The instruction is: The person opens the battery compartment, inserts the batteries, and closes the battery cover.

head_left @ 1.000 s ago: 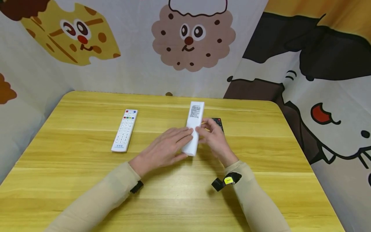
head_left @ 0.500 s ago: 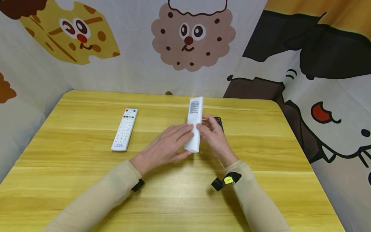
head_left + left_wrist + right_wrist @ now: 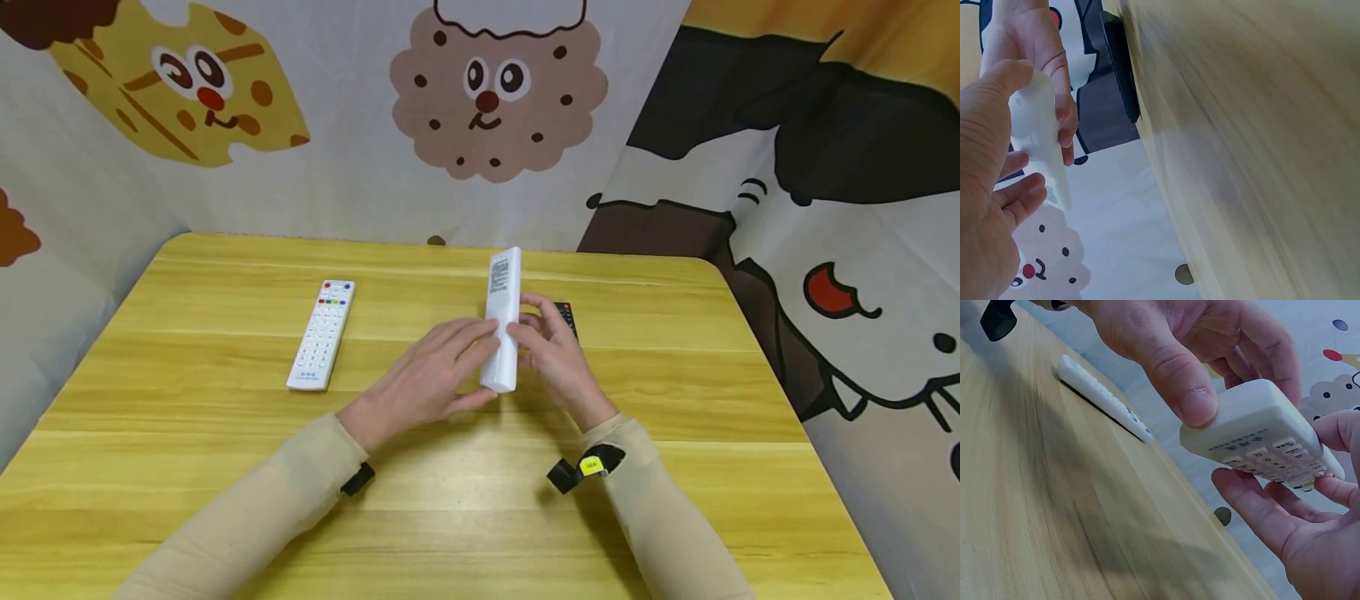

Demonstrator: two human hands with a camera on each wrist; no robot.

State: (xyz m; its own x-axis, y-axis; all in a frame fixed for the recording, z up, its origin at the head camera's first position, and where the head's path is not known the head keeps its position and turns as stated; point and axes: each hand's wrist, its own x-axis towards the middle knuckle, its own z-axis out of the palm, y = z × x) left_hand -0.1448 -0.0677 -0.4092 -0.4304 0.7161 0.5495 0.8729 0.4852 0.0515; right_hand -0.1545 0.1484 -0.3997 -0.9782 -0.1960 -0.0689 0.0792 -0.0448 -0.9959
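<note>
A white remote control (image 3: 503, 307) is held above the table with its printed back upward, tilted onto one side. My left hand (image 3: 429, 368) grips it from the left: its thumb presses the near end and its fingers lie along the back and edge. From the right, my right hand (image 3: 558, 360) pinches the same remote between thumb and fingers. The right wrist view shows the held remote's button side (image 3: 1272, 456) facing down toward the right fingers. A black remote control (image 3: 566, 315) lies behind my right hand, mostly hidden by it.
Another white remote control (image 3: 322, 335) lies on the table's left part, its buttons up. The wooden table (image 3: 450, 517) reaches back to a cartoon-print curtain (image 3: 337, 200). A black strap with a yellow label (image 3: 591, 466) hangs at the right wrist.
Both hands have lifted the held remote slightly and turned it, so that its right side now shows more. The other two remotes lie where they were.
</note>
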